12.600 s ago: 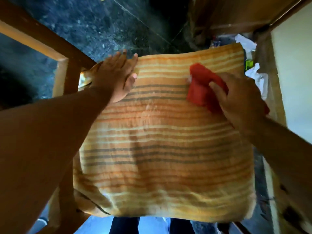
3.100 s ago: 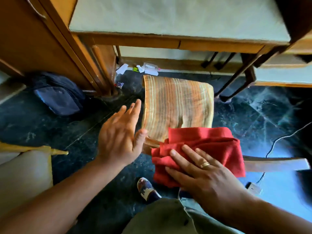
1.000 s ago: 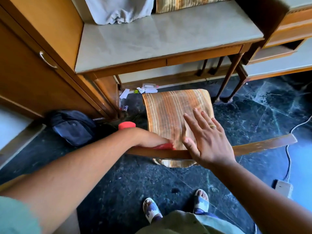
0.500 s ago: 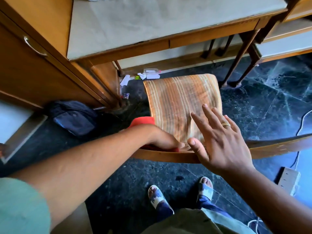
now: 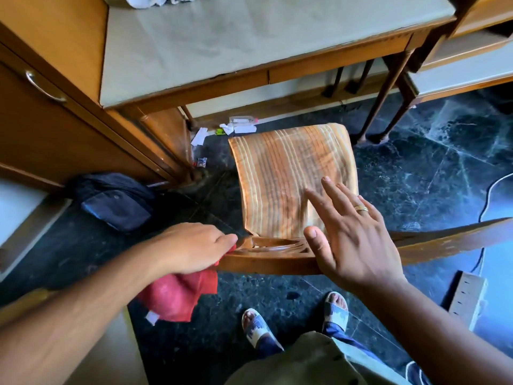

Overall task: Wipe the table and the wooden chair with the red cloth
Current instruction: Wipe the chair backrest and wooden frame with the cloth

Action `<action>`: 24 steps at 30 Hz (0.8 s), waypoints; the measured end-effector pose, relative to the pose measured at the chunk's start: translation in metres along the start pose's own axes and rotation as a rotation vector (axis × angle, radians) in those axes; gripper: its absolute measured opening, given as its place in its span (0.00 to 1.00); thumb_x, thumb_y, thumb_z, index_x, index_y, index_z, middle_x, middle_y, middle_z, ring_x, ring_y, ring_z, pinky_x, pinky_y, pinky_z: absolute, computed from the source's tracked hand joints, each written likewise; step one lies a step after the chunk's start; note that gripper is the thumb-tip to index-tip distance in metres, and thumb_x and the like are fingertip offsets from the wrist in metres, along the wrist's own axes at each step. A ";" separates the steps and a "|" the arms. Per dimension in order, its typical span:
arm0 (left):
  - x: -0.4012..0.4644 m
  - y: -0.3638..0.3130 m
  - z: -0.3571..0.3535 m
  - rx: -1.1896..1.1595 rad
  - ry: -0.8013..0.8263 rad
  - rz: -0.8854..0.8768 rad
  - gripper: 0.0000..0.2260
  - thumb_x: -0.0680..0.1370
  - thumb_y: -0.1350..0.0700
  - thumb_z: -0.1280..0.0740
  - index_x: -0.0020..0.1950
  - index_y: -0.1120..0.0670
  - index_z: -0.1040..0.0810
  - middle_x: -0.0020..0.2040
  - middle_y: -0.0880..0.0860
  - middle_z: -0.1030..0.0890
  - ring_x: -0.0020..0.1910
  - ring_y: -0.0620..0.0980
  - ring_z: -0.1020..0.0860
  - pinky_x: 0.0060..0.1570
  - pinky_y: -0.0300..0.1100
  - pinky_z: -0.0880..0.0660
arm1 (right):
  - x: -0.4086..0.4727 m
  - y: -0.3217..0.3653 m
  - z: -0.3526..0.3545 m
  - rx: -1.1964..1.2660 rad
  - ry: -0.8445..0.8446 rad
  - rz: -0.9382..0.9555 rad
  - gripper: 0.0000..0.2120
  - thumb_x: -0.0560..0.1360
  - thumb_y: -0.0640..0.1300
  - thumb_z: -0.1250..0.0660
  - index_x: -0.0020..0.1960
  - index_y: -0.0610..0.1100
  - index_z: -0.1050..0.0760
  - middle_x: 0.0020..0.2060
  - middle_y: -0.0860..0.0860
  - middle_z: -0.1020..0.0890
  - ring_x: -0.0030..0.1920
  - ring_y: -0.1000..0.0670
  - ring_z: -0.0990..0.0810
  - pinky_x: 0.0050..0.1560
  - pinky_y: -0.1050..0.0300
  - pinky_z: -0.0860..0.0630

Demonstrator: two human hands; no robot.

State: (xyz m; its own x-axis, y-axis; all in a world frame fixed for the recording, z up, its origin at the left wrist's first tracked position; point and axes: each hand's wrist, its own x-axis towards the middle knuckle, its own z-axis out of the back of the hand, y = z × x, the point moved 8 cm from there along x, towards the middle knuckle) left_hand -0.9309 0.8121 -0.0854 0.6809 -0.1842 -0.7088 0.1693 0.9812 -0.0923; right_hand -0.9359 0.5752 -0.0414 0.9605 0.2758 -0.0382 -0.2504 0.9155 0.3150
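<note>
The wooden chair stands below me, its curved top rail [image 5: 266, 257] running left to right and its striped orange seat cushion [image 5: 288, 173] beyond. My left hand [image 5: 194, 247] grips the red cloth [image 5: 180, 293] at the rail's left end, and most of the cloth hangs down under the hand. My right hand [image 5: 349, 234] is spread flat with fingers apart, palm over the middle of the rail, holding nothing. The table [image 5: 249, 34] with its pale top stands behind the chair.
A wooden cupboard [image 5: 41, 107] with a metal handle stands at the left. A dark blue bag [image 5: 116, 201] lies on the dark marble floor beside it. Paper scraps [image 5: 238, 127] lie under the table. A white cable [image 5: 497, 190] and a power strip [image 5: 466, 298] lie at the right.
My left hand has slid the red cloth leftward along the top rail to its end, where the cloth now hangs below. My right hand stays spread over the rail.
</note>
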 end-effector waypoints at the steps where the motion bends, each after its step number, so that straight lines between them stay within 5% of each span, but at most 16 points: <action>1: -0.002 -0.015 0.003 0.039 -0.079 -0.015 0.32 0.76 0.33 0.60 0.41 0.51 0.24 0.37 0.48 0.20 0.44 0.51 0.20 0.44 0.46 0.29 | -0.001 0.000 0.002 0.038 -0.035 0.021 0.33 0.78 0.66 0.61 0.76 0.52 0.40 0.77 0.48 0.38 0.76 0.48 0.40 0.73 0.44 0.40; 7: -0.012 -0.153 0.016 -0.072 -0.276 -0.277 0.21 0.84 0.47 0.53 0.39 0.54 0.29 0.34 0.54 0.24 0.36 0.57 0.23 0.40 0.48 0.26 | -0.011 -0.024 0.027 0.824 -0.411 0.093 0.27 0.82 0.57 0.57 0.70 0.46 0.30 0.69 0.49 0.26 0.71 0.48 0.30 0.68 0.48 0.32; 11: -0.019 -0.152 0.027 -0.264 -0.404 -0.264 0.16 0.83 0.46 0.49 0.46 0.54 0.29 0.40 0.57 0.22 0.39 0.57 0.24 0.47 0.49 0.25 | -0.014 -0.041 0.027 1.137 -0.467 0.046 0.23 0.81 0.52 0.54 0.65 0.50 0.26 0.63 0.51 0.21 0.64 0.46 0.23 0.62 0.47 0.25; 14: -0.019 -0.117 0.032 -0.473 -0.493 -0.170 0.14 0.79 0.48 0.46 0.54 0.54 0.26 0.53 0.58 0.23 0.51 0.59 0.22 0.56 0.50 0.26 | -0.014 -0.020 0.020 0.948 -0.258 0.151 0.19 0.81 0.56 0.49 0.62 0.52 0.24 0.54 0.52 0.16 0.55 0.48 0.18 0.53 0.50 0.21; 16: -0.013 -0.089 0.034 -0.809 -0.472 -0.046 0.12 0.79 0.54 0.45 0.56 0.55 0.25 0.57 0.58 0.22 0.56 0.59 0.23 0.57 0.47 0.27 | -0.014 0.000 0.010 0.822 -0.041 0.194 0.19 0.80 0.60 0.45 0.62 0.53 0.24 0.50 0.53 0.15 0.51 0.52 0.17 0.51 0.51 0.20; 18: -0.008 -0.066 0.027 -1.297 -0.363 0.128 0.09 0.79 0.59 0.45 0.49 0.55 0.25 0.52 0.58 0.21 0.54 0.59 0.21 0.57 0.51 0.24 | -0.013 0.022 0.004 0.577 0.127 0.232 0.24 0.76 0.66 0.42 0.64 0.54 0.26 0.51 0.55 0.16 0.50 0.55 0.17 0.50 0.52 0.20; 20: -0.002 -0.058 0.016 -1.641 -0.200 0.230 0.12 0.79 0.63 0.47 0.54 0.58 0.24 0.49 0.57 0.22 0.48 0.57 0.21 0.54 0.54 0.22 | -0.011 0.043 0.003 0.207 0.208 0.296 0.36 0.68 0.76 0.41 0.67 0.56 0.32 0.53 0.58 0.19 0.49 0.56 0.19 0.50 0.58 0.21; 22: -0.002 -0.049 0.016 -1.665 -0.149 0.196 0.17 0.80 0.62 0.46 0.65 0.62 0.26 0.47 0.55 0.21 0.44 0.54 0.21 0.55 0.53 0.21 | -0.009 0.065 0.003 -0.077 0.232 0.346 0.40 0.62 0.78 0.39 0.66 0.57 0.34 0.52 0.58 0.21 0.47 0.54 0.20 0.49 0.58 0.21; 24: -0.009 -0.037 0.031 -1.328 -0.204 0.033 0.15 0.80 0.53 0.43 0.62 0.55 0.22 0.49 0.52 0.18 0.47 0.51 0.19 0.52 0.49 0.22 | -0.005 0.086 0.003 -0.263 0.227 0.400 0.32 0.66 0.72 0.35 0.62 0.54 0.30 0.50 0.54 0.20 0.44 0.51 0.20 0.48 0.53 0.21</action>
State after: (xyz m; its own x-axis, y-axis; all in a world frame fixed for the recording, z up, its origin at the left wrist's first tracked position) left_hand -0.9214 0.7753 -0.0542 0.7844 -0.0506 -0.6182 -0.5838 0.2765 -0.7634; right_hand -0.9623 0.6515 -0.0118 0.7402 0.6487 -0.1768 -0.6422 0.7600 0.0999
